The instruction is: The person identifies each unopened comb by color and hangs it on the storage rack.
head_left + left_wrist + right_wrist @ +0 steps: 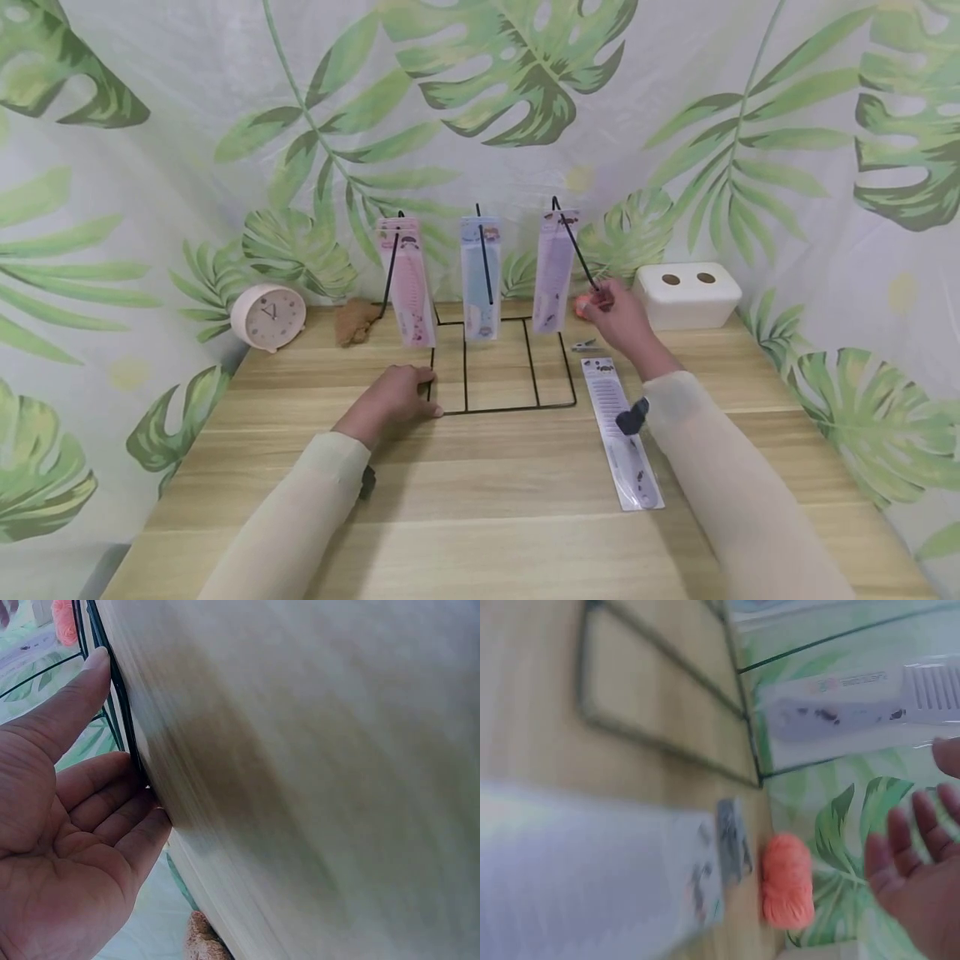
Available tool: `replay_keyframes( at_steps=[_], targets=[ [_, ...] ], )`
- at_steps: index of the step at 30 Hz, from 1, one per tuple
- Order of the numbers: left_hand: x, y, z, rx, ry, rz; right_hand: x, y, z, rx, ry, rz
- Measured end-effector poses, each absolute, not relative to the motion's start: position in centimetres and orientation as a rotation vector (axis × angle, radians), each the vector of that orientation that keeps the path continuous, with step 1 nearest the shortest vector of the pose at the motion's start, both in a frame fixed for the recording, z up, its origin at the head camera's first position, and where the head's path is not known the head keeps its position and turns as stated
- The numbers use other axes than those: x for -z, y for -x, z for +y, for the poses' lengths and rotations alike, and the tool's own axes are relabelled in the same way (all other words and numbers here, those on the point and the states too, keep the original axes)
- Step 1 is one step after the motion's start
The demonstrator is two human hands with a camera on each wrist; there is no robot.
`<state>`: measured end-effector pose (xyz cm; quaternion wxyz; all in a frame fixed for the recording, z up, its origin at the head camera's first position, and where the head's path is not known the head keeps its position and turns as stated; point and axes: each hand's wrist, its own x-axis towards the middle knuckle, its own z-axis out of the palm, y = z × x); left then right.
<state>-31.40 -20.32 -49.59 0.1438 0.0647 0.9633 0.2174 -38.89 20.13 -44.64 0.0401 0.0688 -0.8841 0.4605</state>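
A black wire display rack [498, 367] stands at the centre of the frame on the wooden table [480, 500], with three slanted prongs, each carrying one packaged comb: pink [408, 279], blue [480, 279] and purple [553, 271]. A fourth packaged comb [615, 417] lies flat at lower right of the rack, well short of the table's near edge. The left hand [393, 400] rests with relaxed, straight fingers [97, 675] against the rack's base wire at its left front corner. The right hand [618, 317] is at the rightmost prong's lower end; the right wrist view shows its fingers [922, 825] spread. One orange ball [787, 881] and one small clip [583, 344] lie just beside it. One round clock [268, 315] sits at left, one white box [686, 293] at right. Package print is unreadable.
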Motion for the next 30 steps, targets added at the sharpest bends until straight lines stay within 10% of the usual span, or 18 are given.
replay_keyframes(
  at_steps=[13, 30],
  targets=[
    [49.2, 31.4, -20.8, -0.608, -0.216, 2.790, 48.5, 27.9, 22.1, -0.661, -0.072, -3.312],
    [50.0, 31.6, -20.4, -0.620, -0.227, 2.789, 48.9, 25.9, 24.8, -0.736, 0.037, -3.377]
  ],
)
